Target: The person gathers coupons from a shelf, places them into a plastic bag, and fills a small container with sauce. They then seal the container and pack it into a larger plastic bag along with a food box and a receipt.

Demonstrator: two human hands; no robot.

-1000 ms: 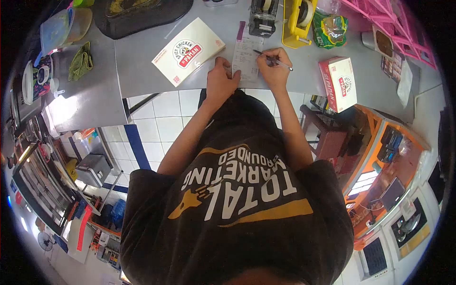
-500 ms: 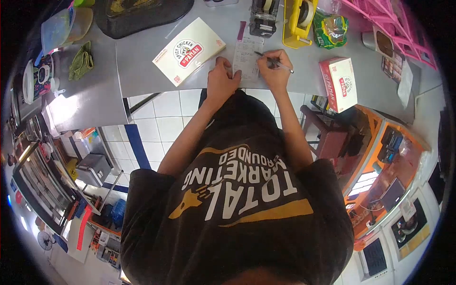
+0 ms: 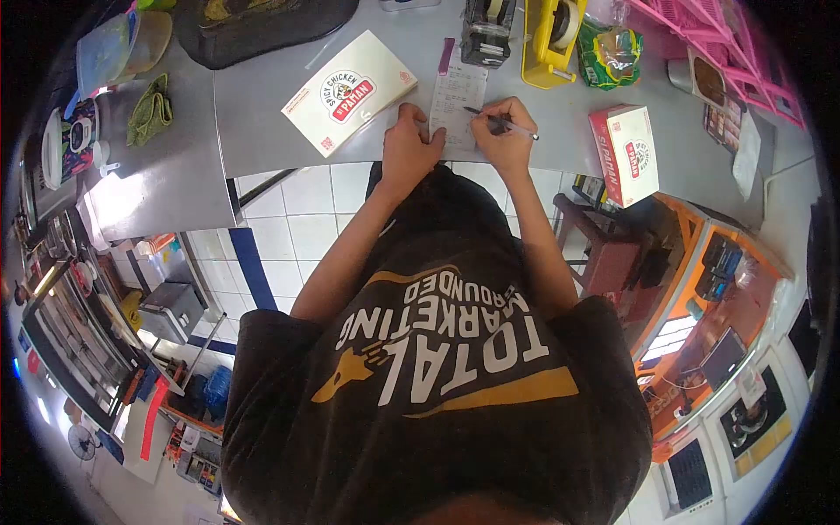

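A white paper slip with handwriting lies on the grey metal counter. My left hand rests on the slip's lower left edge and holds it flat. My right hand grips a pen whose tip touches the lower part of the slip. A flat cream food box printed "Spicy Chicken" lies just left of my left hand.
A red and white small box sits at the right. Behind the slip stand a black tape dispenser and a yellow tape dispenser. A green snack bag, pink basket, green cloth and dark tray line the counter.
My right hand and the pen tip have shifted slightly down the slip. My left hand stays in place on the paper.
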